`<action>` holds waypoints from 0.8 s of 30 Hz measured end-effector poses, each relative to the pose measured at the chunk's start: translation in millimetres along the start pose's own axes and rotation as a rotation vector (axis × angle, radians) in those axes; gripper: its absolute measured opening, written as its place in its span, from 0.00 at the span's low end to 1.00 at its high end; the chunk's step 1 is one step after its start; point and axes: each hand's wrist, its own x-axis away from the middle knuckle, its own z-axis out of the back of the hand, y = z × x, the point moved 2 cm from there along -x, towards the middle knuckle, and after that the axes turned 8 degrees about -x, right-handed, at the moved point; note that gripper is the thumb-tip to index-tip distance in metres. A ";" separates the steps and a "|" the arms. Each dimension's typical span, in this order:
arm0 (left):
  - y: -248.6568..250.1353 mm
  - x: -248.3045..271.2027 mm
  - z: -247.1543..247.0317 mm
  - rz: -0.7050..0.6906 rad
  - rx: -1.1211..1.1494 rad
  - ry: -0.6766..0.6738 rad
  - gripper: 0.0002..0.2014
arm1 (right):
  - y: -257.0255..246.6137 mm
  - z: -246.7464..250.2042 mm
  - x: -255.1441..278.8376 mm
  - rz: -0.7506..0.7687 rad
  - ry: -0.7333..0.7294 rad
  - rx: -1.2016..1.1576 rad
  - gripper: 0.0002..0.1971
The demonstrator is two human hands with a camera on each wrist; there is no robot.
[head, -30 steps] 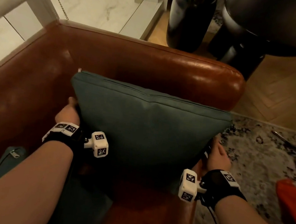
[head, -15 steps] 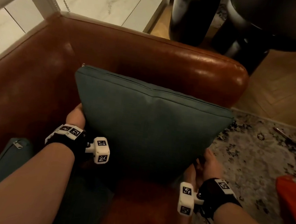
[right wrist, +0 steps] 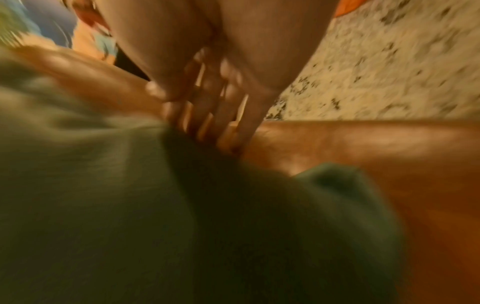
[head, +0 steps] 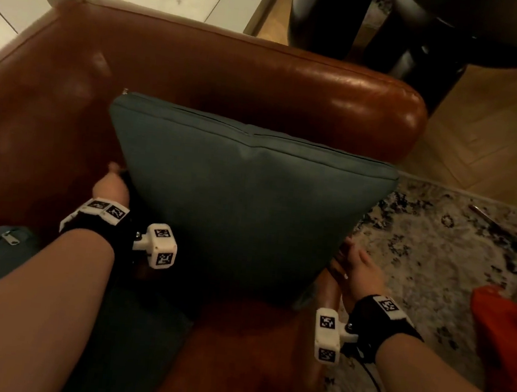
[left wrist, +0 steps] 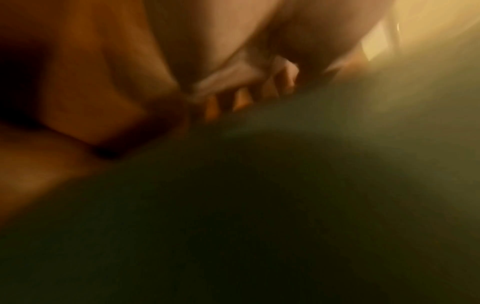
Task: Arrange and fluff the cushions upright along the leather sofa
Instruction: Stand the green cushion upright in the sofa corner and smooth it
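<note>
Both hands' fingers straight, pressing teal cushion point(head: 243, 207) sides — armrest point(head: 339, 108) behind, rug point(head: 437, 246) right.

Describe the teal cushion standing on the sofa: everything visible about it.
The cushion is a square, dark teal, woven-looking fabric one with a piped seam and zip along its top edge. It stands upright in the corner of the brown leather sofa. The left hand and right hand touch its sides with straight fingers.
</note>
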 end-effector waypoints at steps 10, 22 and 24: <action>-13.6 5.9 -6.5 -0.086 -0.574 -0.206 0.25 | 25.2 -2.0 -22.1 0.030 0.292 0.143 0.11; -37.2 6.0 -30.1 -0.068 -0.825 -0.265 0.29 | 61.2 7.8 -10.4 -0.207 0.180 0.580 0.19; -35.2 2.5 -31.4 -0.075 -0.842 -0.252 0.30 | 54.7 3.8 -13.2 -0.163 0.192 0.639 0.18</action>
